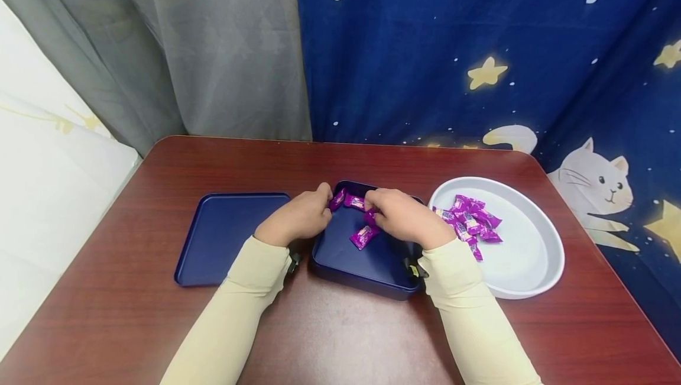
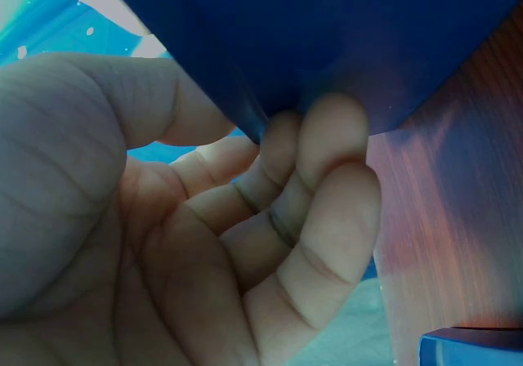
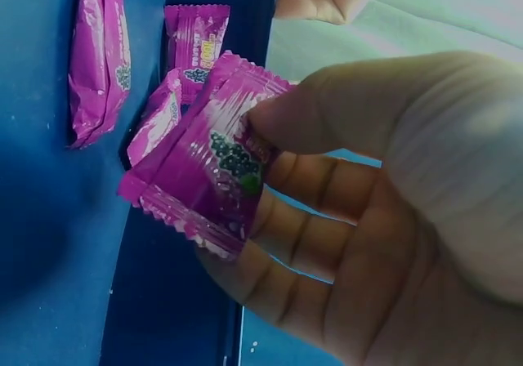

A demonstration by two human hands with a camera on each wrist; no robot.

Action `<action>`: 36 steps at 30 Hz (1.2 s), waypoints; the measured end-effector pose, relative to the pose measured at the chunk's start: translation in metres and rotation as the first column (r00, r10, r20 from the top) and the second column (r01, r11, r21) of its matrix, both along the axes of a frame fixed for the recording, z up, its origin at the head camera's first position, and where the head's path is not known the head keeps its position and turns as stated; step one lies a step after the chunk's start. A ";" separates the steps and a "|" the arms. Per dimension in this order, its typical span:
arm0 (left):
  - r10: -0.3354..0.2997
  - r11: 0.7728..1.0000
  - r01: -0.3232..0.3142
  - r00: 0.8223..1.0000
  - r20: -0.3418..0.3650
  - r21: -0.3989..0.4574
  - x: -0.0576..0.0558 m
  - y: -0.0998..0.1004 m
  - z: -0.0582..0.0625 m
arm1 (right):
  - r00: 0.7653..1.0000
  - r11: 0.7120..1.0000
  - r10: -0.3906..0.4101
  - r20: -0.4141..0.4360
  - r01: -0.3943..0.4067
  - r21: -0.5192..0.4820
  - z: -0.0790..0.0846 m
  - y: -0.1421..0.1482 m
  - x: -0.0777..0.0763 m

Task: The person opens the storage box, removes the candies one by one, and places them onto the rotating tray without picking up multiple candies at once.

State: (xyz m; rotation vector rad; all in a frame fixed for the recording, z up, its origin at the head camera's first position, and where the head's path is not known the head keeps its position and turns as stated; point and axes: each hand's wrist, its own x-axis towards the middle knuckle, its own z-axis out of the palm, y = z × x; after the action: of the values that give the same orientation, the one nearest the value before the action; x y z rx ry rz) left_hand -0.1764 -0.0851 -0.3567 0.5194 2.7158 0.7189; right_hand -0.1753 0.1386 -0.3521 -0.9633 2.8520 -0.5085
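A dark blue rectangular box point(image 1: 367, 267) sits mid-table with several purple wrapped candies inside. At its far left side, my left hand point(image 1: 300, 216) grips the wall; the left wrist view shows thumb and curled fingers on the box wall point(image 2: 327, 31). Over the box, my right hand point(image 1: 401, 216) pinches one candy point(image 3: 204, 158), a purple wrapper printed with dark grapes, between thumb and fingers. Other candies lie near the box's far side, such as one candy point(image 1: 355, 201) along the far wall. Another candy point(image 1: 364, 237) lies closer to the middle.
To the right stands a round white tray point(image 1: 550, 255) with a heap of purple candies point(image 1: 470, 222). A flat dark blue lid point(image 1: 229, 231) lies left of the box. Behind the brown table point(image 1: 351, 337) hang grey and star-printed blue curtains point(image 1: 404, 48).
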 end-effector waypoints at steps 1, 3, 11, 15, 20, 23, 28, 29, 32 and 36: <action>-0.001 1.000 0.001 1.000 -0.002 0.000 0.000 0.000 0.000 | 1.000 1.000 0.000 -0.007 0.000 0.001 0.000 0.000 0.000; -0.003 1.000 0.003 1.000 -0.005 -0.001 0.000 0.000 -0.001 | 1.000 1.000 0.002 -0.020 -0.002 0.002 -0.001 0.001 0.000; -0.002 1.000 0.002 1.000 0.002 0.007 0.001 0.000 0.000 | 0.999 1.000 0.004 -0.048 -0.005 -0.022 0.007 0.003 0.004; -0.004 1.000 0.004 1.000 -0.002 0.006 0.001 0.000 0.000 | 0.999 1.000 0.003 -0.054 -0.004 -0.017 0.011 0.004 0.007; -0.010 1.000 0.010 1.000 -0.011 0.005 0.002 0.000 0.000 | 0.997 1.000 0.010 -0.080 -0.011 -0.021 0.018 0.005 0.011; -0.011 1.000 0.011 1.000 -0.014 0.007 0.002 0.000 0.001 | 0.996 1.000 0.009 -0.084 -0.011 -0.022 0.021 0.006 0.013; -0.012 1.000 0.012 1.000 -0.011 0.009 0.003 -0.001 0.002 | 0.997 0.999 -0.006 -0.075 0.003 -0.041 0.026 0.010 0.014; -0.010 1.000 0.010 1.000 -0.010 0.008 0.003 -0.001 0.002 | 0.997 0.999 -0.008 -0.073 0.004 -0.047 0.027 0.012 0.014; -0.004 1.000 0.004 1.000 -0.008 0.010 0.003 -0.001 0.002 | 0.997 0.998 -0.020 -0.072 0.015 -0.067 0.030 0.019 0.014; -0.017 1.000 0.017 1.000 -0.023 0.008 0.002 -0.001 0.000 | 0.996 0.994 -0.064 -0.062 0.059 -0.087 0.036 0.035 0.012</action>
State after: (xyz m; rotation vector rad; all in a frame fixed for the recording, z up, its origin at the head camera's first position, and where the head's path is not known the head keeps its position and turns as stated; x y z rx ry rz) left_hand -0.1742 -0.0862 -0.3565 0.5554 2.7271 0.7245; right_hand -0.1630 0.1738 -0.3164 -0.9237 2.9471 -0.6208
